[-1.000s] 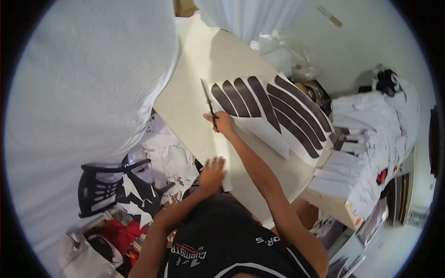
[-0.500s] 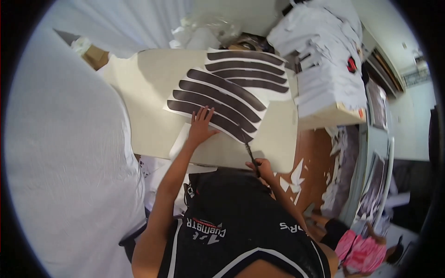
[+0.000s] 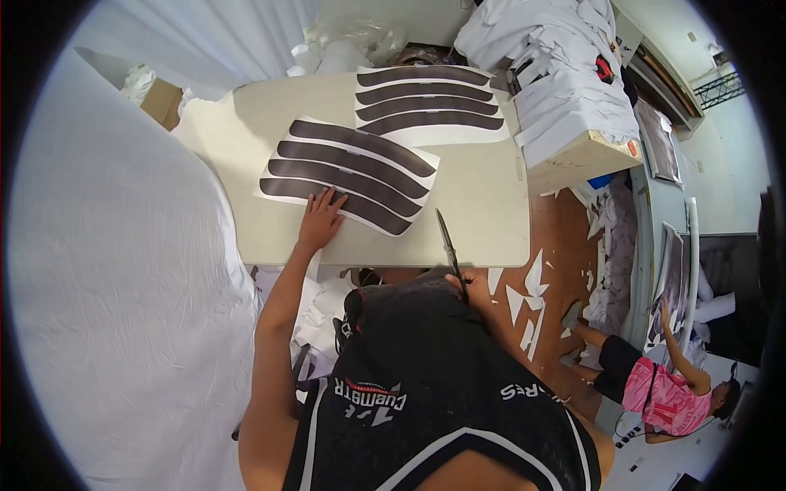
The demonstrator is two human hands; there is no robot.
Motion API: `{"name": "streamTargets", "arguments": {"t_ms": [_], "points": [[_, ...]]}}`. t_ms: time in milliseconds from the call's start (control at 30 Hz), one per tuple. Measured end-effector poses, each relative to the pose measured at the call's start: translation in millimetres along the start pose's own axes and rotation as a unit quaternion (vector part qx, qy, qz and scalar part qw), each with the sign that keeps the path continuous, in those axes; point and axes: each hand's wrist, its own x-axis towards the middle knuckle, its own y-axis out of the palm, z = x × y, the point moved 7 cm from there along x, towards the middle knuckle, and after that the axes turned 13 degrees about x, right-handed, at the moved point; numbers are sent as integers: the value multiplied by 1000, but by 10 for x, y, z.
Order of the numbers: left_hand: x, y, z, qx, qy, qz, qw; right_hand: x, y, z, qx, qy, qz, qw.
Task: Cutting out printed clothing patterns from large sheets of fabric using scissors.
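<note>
On the cream table [image 3: 483,213] lie two white paper sheets printed with several curved dark-brown bands. My left hand [image 3: 322,217] rests, fingers spread, on the lower edge of the nearer sheet [image 3: 352,164]; the farther sheet [image 3: 426,106] is at the back right. My right hand [image 3: 467,288], at the front table edge and low beside my black top, grips black-handled scissors [image 3: 446,237], their blades pointing up and slightly left, right of the nearer sheet and apart from it.
White sheeting [image 3: 115,270] hangs at left beside a cardboard box [image 3: 162,102]. White cloth is heaped [image 3: 557,82] at upper right. Paper scraps [image 3: 532,307] litter the wooden floor. At lower right, another person [image 3: 659,397] in pink stands at a long bench with printed sheets [image 3: 667,270].
The view has turned and shifted. The scissors have moved from over the table down to its front edge; my left hand now lies on the nearer sheet, whose overlap with the farther one has shrunk.
</note>
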Motion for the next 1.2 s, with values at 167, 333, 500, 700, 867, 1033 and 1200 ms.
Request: {"name": "streamTargets", "arguments": {"t_ms": [167,333,500,700,867,1033,1200], "points": [[-105,-11,122,14,-5,-1,1000,90,131,-67,-38,-25,21,999],[90,-21,277,71,-217,-20,973,63,120,29,-100,0,15,995],[305,-366,258,60,-120,-122,983,90,-35,95,-69,-14,-14,997],[-38,97,1027,139,-366,-16,920,98,-108,130,-96,-37,-27,994],[713,-175,1390,179,-476,-100,855,87,-154,328,-157,-34,-32,987],[2098,280,-956,54,-154,-190,968,-8,-514,420,-111,-29,-50,992],[2674,592,-2140,-53,-94,-106,988,220,-1022,137,20,24,-78,996]]}}
